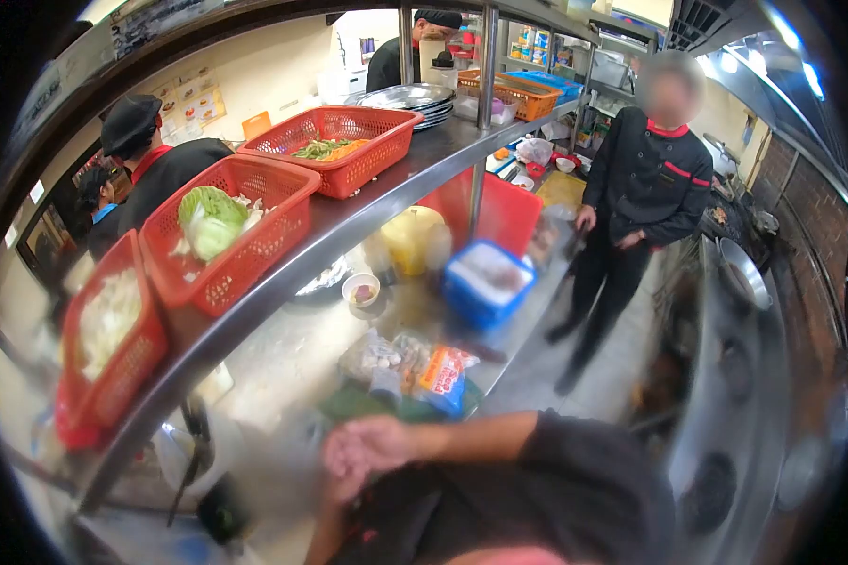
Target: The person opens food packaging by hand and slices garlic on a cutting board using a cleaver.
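Note:
My right hand [383, 443] reaches in from the right, out of a dark short sleeve [589, 471]. It meets my left hand [342, 478] in front of my body, at the near side of the steel counter [283, 353]. Both hands are blurred and overlap, so their fingers cannot be told apart; no held object shows. Just beyond them, a dark green board or mat [349, 403] carries clear bags of food pieces [372, 356] and a red, white and blue printed packet [446, 379]. A small white cup [361, 290] with something reddish inside stands farther back.
Red baskets with cabbage [287, 193], shredded white vegetable [155, 292] and cut vegetables [400, 141] line the raised shelf. Behind the counter items are a blue tub [457, 301] and red board [528, 212]. A co-worker [645, 179] stands in the aisle beside stoves [725, 377]; others are beyond the shelf.

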### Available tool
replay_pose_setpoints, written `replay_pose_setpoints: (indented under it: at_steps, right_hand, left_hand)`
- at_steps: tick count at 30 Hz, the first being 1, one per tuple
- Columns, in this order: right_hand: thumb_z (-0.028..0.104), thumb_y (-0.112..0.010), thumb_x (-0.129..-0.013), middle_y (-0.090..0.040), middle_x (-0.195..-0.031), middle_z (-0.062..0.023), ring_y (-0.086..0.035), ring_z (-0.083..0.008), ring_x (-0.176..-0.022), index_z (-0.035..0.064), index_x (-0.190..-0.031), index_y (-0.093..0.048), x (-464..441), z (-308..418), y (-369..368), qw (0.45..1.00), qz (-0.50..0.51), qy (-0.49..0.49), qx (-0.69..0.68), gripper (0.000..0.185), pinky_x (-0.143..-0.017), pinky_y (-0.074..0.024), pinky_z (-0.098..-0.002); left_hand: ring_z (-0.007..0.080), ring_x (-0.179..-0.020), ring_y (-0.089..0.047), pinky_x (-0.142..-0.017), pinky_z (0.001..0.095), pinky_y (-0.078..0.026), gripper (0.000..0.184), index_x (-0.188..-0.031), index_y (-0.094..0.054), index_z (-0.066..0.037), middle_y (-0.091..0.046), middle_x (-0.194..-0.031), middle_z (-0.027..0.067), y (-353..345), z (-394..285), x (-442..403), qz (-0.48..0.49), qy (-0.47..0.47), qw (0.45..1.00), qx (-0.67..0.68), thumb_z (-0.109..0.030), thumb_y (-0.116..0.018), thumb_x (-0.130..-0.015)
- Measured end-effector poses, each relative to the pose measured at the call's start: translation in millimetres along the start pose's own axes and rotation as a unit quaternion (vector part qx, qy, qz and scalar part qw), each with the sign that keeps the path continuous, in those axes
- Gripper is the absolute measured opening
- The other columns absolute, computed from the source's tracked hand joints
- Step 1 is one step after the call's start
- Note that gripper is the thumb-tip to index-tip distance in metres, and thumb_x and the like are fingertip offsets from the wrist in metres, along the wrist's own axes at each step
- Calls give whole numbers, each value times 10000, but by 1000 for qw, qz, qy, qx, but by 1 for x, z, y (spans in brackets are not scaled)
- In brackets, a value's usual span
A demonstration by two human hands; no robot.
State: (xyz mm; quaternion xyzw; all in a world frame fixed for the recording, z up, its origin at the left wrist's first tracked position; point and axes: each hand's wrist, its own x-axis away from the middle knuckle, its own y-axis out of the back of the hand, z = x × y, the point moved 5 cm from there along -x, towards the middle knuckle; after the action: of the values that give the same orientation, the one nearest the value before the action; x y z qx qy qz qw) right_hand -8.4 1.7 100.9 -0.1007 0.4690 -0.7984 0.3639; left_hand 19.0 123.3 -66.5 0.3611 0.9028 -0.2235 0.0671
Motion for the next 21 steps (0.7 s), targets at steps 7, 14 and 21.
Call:
replay_pose_setpoints:
  at_steps: [7,14,21]
  right_hand:
    - [403,-473,-973,-647,-826,-105,-604,-205,-765,-26,-884,-657,3,0,9,980,22,96,172,475,-758,-476,-298]
    - [437,-445,-974,-674,-851,-163,-668,-241,-796,-42,-919,-666,4,0,-2,1000,18,-4,3,530,-624,-513,-312]
    - [501,-399,-984,-662,-1026,-229,-696,-314,-933,-74,-1071,-624,-5,-9,-29,985,141,-78,-60,623,-432,-542,-265]
  left_hand:
    - [167,-988,-552,-838,322,-483,337,-1263,-501,-39,-566,-1076,77,-9,-9,-10,-35,15,984,-175,-163,-580,-960]
    - [265,-1082,-576,-935,393,-471,322,-1195,-549,-29,-590,-1133,143,10,12,8,-66,47,973,-217,-156,-625,-909]
    - [270,-1015,-575,-893,392,-470,297,-1129,-565,-39,-587,-1074,128,-11,-24,4,-20,63,990,-122,-152,-650,-868]
